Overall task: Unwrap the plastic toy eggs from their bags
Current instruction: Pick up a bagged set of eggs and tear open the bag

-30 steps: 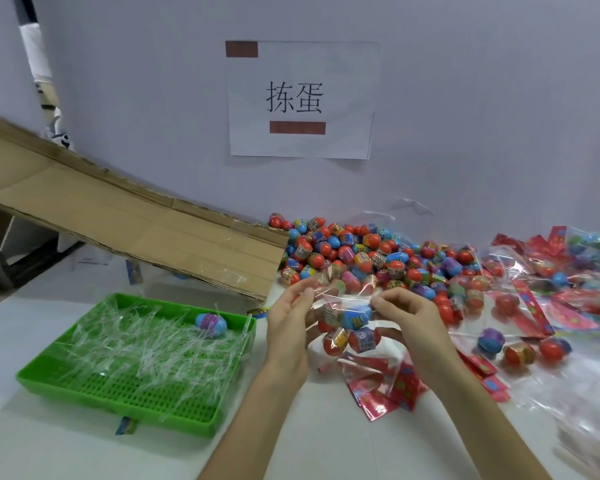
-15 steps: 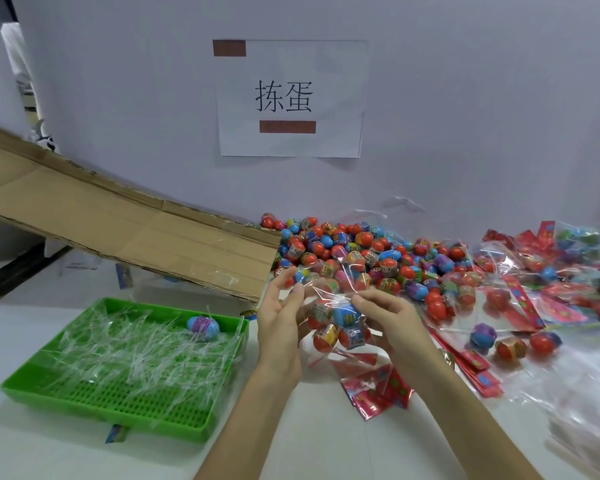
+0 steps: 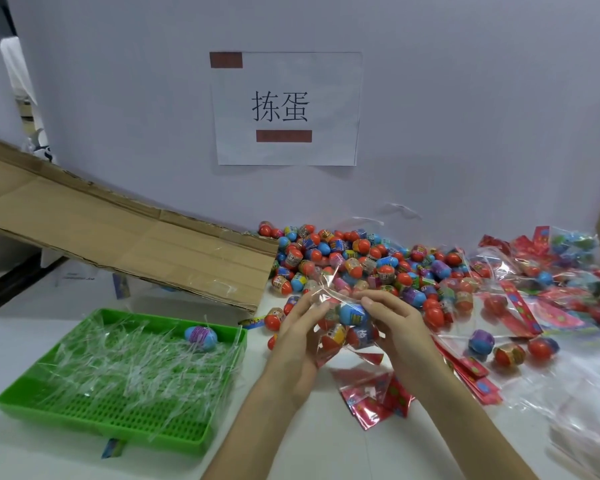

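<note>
A clear plastic bag [image 3: 329, 292] holding several toy eggs, one blue egg [image 3: 352, 313] on top, hangs between my hands above the white table. My left hand [image 3: 300, 327] pinches the bag's upper left edge. My right hand [image 3: 395, 323] grips its right side, fingers curled around the eggs. A big pile of loose red and blue eggs [image 3: 361, 261] lies just behind my hands against the wall. One blue and purple egg [image 3: 201, 337] rests in the green tray [image 3: 118, 420].
The green tray at front left is full of clear plastic strips. A cardboard ramp [image 3: 125, 237] slopes down toward the pile. Red wrappers [image 3: 374, 396] and unopened egg bags [image 3: 551, 271] spread over the table's right side. A paper sign [image 3: 284, 109] hangs on the wall.
My hands have come closer together around the bag and bunched its top. The bag of eggs sits a little lower in the grip than a second ago.
</note>
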Demonstrator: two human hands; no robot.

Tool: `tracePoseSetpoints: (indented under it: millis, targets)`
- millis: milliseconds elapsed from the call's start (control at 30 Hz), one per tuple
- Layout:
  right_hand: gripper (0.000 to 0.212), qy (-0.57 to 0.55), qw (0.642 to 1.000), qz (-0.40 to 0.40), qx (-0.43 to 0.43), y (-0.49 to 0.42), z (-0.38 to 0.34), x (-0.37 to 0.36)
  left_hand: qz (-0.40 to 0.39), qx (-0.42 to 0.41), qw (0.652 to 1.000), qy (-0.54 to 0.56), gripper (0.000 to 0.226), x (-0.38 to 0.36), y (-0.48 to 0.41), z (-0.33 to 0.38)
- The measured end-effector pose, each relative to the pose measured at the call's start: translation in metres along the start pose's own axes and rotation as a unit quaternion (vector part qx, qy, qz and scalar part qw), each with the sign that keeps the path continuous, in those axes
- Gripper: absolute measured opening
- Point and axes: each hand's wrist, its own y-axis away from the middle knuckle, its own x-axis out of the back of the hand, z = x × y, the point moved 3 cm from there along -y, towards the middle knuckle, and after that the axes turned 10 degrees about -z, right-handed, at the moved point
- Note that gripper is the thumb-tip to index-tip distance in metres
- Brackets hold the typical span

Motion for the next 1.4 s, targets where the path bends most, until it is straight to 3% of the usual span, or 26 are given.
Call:
tracePoseSetpoints:
  millis: [200,433,700,900,1000,1133,1267,1400]
  targets:
    - [0.032,-0.024,0.998,-0.060,-0.017,-0.001,-0.001,-0.008,-0.002,-0.009,1.000,0.025,0.034,-0.001,0.001,0.003]
    - [0.037,-0.077,0.996,-0.046,0.008,0.000,0.002,-0.009,-0.031,-0.015,0.998,0.052,0.041,-0.007,0.002,0.004]
    - [0.036,-0.141,0.989,-0.026,0.024,0.000,0.003,-0.007,-0.074,-0.001,0.994,0.084,0.026,-0.008,0.000,0.003]
    - [0.020,-0.056,0.995,0.022,0.085,0.000,-0.003,-0.001,-0.074,-0.001,0.994,0.084,0.029,-0.008,0.001,0.005]
    - [0.023,0.002,0.991,0.034,0.129,0.003,-0.007,0.002,-0.064,0.001,0.994,0.083,0.034,-0.007,0.001,0.005]
    - [0.014,-0.026,0.989,0.063,0.129,0.004,-0.008,0.007,-0.068,0.006,0.993,0.095,0.033,-0.010,0.001,0.004]
    - [0.007,-0.047,0.994,0.020,0.093,0.001,-0.006,0.006,-0.076,-0.004,0.991,0.112,0.030,-0.011,0.002,0.008]
    - [0.027,-0.062,0.996,-0.032,0.060,0.000,-0.006,0.000,-0.111,0.003,0.984,0.137,0.026,-0.014,0.006,0.013]
